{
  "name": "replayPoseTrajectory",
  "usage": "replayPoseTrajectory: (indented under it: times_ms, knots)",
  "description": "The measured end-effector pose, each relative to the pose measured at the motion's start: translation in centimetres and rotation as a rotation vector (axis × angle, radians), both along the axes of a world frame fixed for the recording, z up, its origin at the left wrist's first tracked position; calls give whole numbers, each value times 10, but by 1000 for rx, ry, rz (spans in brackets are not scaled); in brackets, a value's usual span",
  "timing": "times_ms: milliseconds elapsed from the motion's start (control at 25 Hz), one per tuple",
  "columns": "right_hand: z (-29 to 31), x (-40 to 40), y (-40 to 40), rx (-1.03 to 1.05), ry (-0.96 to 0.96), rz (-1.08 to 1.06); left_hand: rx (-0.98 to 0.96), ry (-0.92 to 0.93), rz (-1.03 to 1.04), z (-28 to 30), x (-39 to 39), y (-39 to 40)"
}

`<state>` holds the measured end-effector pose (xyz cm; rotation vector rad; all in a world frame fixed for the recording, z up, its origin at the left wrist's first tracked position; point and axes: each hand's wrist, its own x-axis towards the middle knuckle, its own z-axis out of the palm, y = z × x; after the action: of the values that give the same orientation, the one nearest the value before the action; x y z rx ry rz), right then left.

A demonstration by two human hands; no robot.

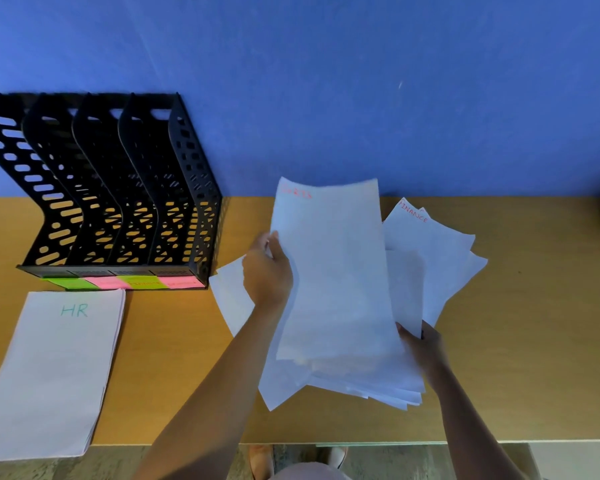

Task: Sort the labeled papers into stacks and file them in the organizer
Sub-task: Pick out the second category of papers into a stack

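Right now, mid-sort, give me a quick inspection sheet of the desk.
Surface: wooden desk, against a blue wall.
Job's things: black organizer, slots look empty, coloured labels along its front; HR stack squared in front of it; loose pile fanned out, a FINANCE sheet showing.
Clutter: dark object at the right edge, unidentifiable.
Grips: left hand holds a lifted sheet; right hand grips the pile's near edge.
Cables: nothing seen.
Surroundings: floor below the desk.

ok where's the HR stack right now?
Head view, far left on the table: the HR stack lies flat in front of the black organizer, apart from both hands.
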<state>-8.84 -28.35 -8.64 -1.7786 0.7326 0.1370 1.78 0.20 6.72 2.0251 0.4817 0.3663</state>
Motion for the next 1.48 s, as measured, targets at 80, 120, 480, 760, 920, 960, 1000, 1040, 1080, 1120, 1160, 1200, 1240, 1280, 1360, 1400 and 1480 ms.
replayPoseTrajectory:
  times_ms: [80,120,480,760,920,960,1000,1040,1080,1120,1160,1200,1240,1280,1360,1400,1480]
  knots:
    - [1,1,0,11,8,1,44,159,-54,-31,-16,-11]
    - [1,1,0,29,4,0,69,217,-83,-45,-23,-16]
    - [6,9,0,36,50,-86,-3,380,-140,-93,-27,-40]
    - [10,17,3,5,-8,72,80,641,-351,-97,-36,-72]
    - [19,21,10,-135,-102,79,-159,547,-346,-96,-33,-69]
    - [23,23,11,-142,-127,80,-204,528,-338,-93,-32,-65]
    - [28,25,11,-122,-148,89,-198,525,-320,-91,-29,-61]
    - [34,26,12,-77,-170,104,-148,538,-298,-90,-26,-56]
    - [41,27,12,-14,-195,122,-121,550,-272,-89,-22,-51]
    - [48,28,13,53,-228,137,-184,540,-257,-87,-18,-45]
    - [57,29,15,115,-260,142,-350,490,-249,-84,-15,-40]
    - [65,30,17,167,-291,137,-518,442,-272,-80,-11,-35]
    - [72,32,20,200,-314,126,-632,392,-312,-74,-8,-30]
    - [79,34,23,218,-333,116,-649,345,-360,-68,-5,-26]
    - [94,40,32,224,-339,96,-636,275,-434,-53,0,-23]
    - [100,44,39,221,-344,78,-611,247,-441,-44,3,-23]
    - [110,49,52,196,-410,29,-573,187,-416,-28,5,-25]
